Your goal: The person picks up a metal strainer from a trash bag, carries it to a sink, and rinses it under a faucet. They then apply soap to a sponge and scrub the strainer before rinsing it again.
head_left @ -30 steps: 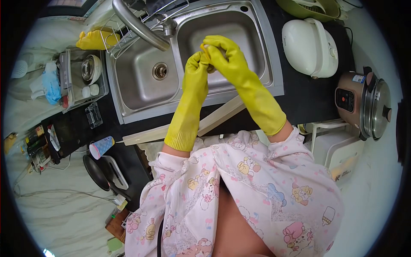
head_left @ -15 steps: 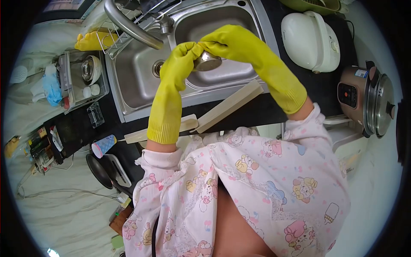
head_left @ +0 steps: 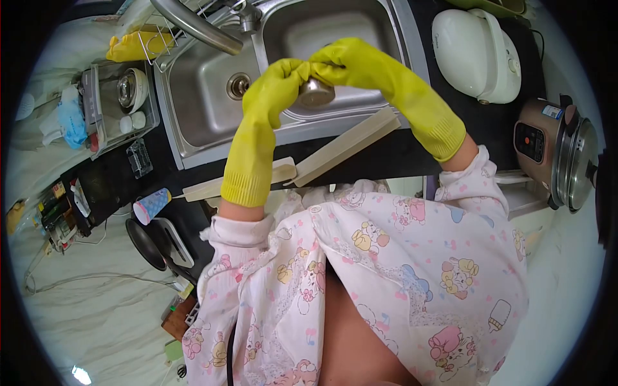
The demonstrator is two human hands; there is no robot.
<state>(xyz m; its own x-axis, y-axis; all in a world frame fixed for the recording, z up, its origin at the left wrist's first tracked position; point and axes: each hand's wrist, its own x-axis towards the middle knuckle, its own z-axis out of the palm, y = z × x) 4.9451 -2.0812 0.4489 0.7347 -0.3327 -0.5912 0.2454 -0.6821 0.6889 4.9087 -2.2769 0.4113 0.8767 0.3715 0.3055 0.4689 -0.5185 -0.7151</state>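
Both of my hands wear long yellow rubber gloves and meet over the divider of a double-bowl steel sink [head_left: 212,116]. Between them is a small round metal cup [head_left: 317,93], its base facing toward me. My left hand [head_left: 281,80] has its fingers closed on the cup's left side. On the other side, my right hand [head_left: 335,64] pinches the upper rim, with the fingertips of both gloves touching. The gloves hide the cup's opening. To the upper left, the faucet [head_left: 199,29] reaches over the left bowl.
A beige strip [head_left: 347,145] lies along the sink's front edge. Right of the sink stand a white appliance [head_left: 473,58] and a brown cooker [head_left: 534,141]. On the left are a dish basket [head_left: 122,138], a patterned cup [head_left: 152,206] and a black pan [head_left: 147,244].
The view has shifted slightly. Both hands stay together on the metal cup, and its base has tipped a little; the grip looks much the same.
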